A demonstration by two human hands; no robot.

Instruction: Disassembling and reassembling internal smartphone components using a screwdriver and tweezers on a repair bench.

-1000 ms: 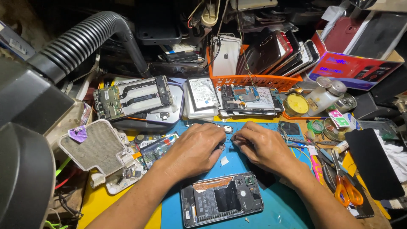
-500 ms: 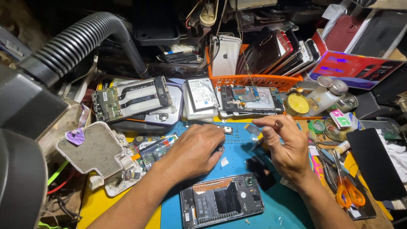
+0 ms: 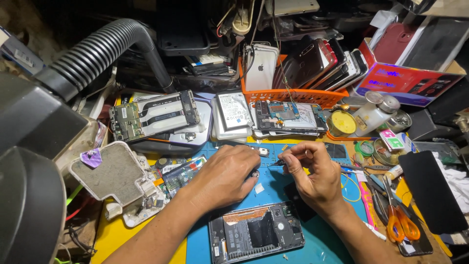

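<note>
My left hand [image 3: 225,173] lies palm down on the blue work mat [image 3: 273,188], its fingertips curled around a small dark part [image 3: 255,172]. Just to its right, my right hand [image 3: 312,171] is raised a little, thumb and fingers pinched on a thin dark tool [image 3: 279,163] whose tip points at the left fingertips. An opened phone [image 3: 256,233] with its back off lies on the mat below both hands. A tiny white chip [image 3: 259,188] rests on the mat between them.
An orange basket [image 3: 293,95] of phones stands behind. A bare phone frame [image 3: 154,115], a battery [image 3: 233,111] and a circuit board [image 3: 286,115] lie at the back. Orange scissors [image 3: 398,222] and a black screen [image 3: 430,195] sit right; a ribbed hose [image 3: 102,51] and a grey pad [image 3: 110,171] left.
My right hand lifted away to the right, then came back toward the left hand with its fingers pinched on the tool. The left hand has barely moved.
</note>
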